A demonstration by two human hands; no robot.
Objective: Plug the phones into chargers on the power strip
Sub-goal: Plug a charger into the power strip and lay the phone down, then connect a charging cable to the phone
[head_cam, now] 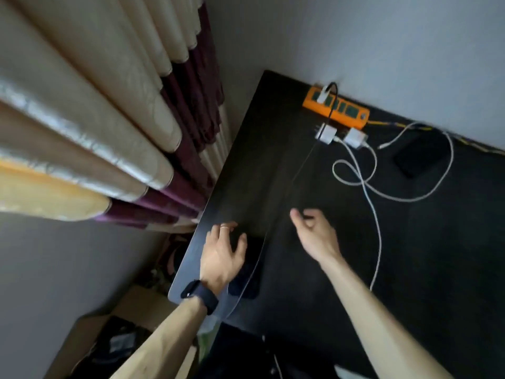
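We are pressing the left hand [222, 253] flat on one phone [246, 272]; right hand [314, 231], apparently pinching a thin black cable [300, 170]. Two chargers [326, 134] are lying unplugged beside the power strip [336, 108].

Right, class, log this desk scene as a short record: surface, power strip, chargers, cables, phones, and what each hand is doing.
surface: dark desk
power strip: orange, at the wall, one white plug with a black cable in it
chargers: two white blocks lying unplugged beside the strip
white cables: loose loops on the desk
near phone: under the left hand
far phone: dark, lying to the right of the chargers
right hand: pinching the black cable's end
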